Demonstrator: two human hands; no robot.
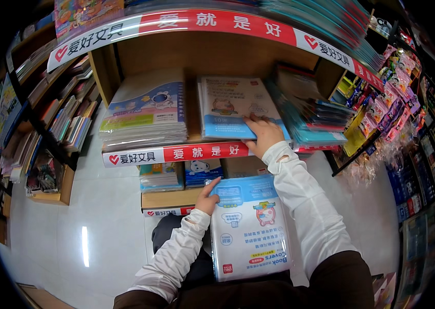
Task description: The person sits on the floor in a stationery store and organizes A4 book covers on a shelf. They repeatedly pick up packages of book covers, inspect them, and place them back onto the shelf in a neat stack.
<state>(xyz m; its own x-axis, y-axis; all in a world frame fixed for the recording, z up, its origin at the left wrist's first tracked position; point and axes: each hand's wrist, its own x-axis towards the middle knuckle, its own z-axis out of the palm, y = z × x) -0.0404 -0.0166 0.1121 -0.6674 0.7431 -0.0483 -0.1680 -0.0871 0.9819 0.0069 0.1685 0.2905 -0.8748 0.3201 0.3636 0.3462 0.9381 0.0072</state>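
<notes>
A pack of Deli book covers [250, 231], white and blue with a pink cartoon animal, lies on my lap, its print upside down to me. My left hand [206, 197] holds its far left corner, index finger stretched along the edge. On the middle shelf sits a stack of similar book cover packs [236, 104]. My right hand [265, 131] rests on the front right of that stack, fingers spread on the top pack and thumb by the front edge. Whether other packs lie beneath the one on my lap is hard to tell.
Left on the shelf [193, 133] is a stack of covers with an astronaut [144, 110]. Clear and teal plastic sleeves [314, 119] lean at the right. Packs [202, 172] fill the lower shelf. Bookshelves [59, 119] stand left; hanging snack packets [389, 96] are at right.
</notes>
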